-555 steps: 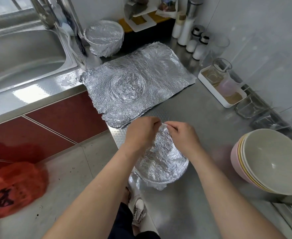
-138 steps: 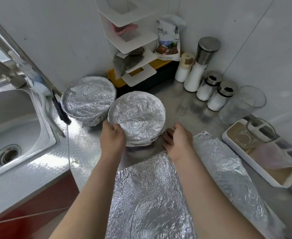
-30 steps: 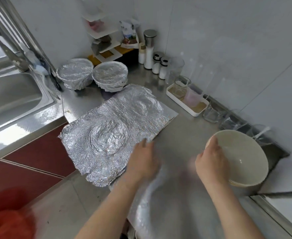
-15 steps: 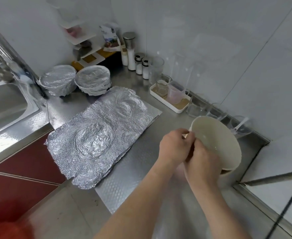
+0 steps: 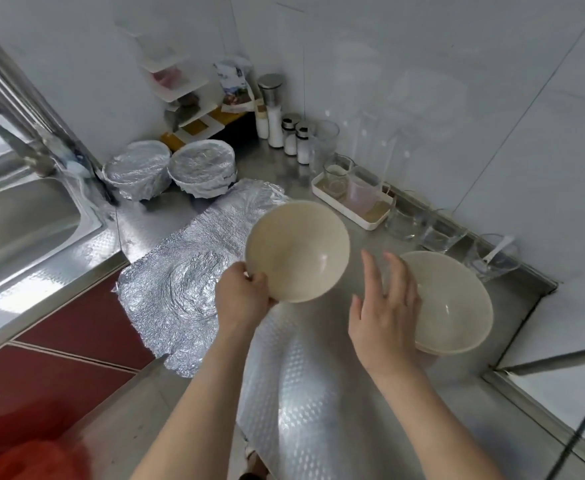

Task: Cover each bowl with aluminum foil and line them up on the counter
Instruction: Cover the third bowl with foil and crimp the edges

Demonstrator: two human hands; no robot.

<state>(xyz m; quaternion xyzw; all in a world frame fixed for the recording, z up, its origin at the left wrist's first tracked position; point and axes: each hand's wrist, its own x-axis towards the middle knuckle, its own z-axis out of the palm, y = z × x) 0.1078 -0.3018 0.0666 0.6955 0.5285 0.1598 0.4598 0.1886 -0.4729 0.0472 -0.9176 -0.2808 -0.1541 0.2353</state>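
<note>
Bowl (image 5: pixel 298 251) above the foil (image 5: pixel 180 282)
Left hand (image 5: pixel 242 296) grips its rim; right hand (image 5: pixel 384 306), fingers spread wide, beside stacked bowls (image 5: pixel 453 306).

1. The counter (image 5: pixel 294 393) before you is shiny metal, embossed with small dimples.
2. The foil sheet (image 5: pixel 180 289) on it is bright and heavily crinkled.
3. The bowl (image 5: pixel 298 251) you hold is smooth, with a faint gloss.
4. The wrapped bowls (image 5: pixel 135 166) wear creased foil.
5. The sink (image 5: pixel 21 216) is smooth metal with a soft sheen; the glasses (image 5: pixel 436 233) are clear.
</note>
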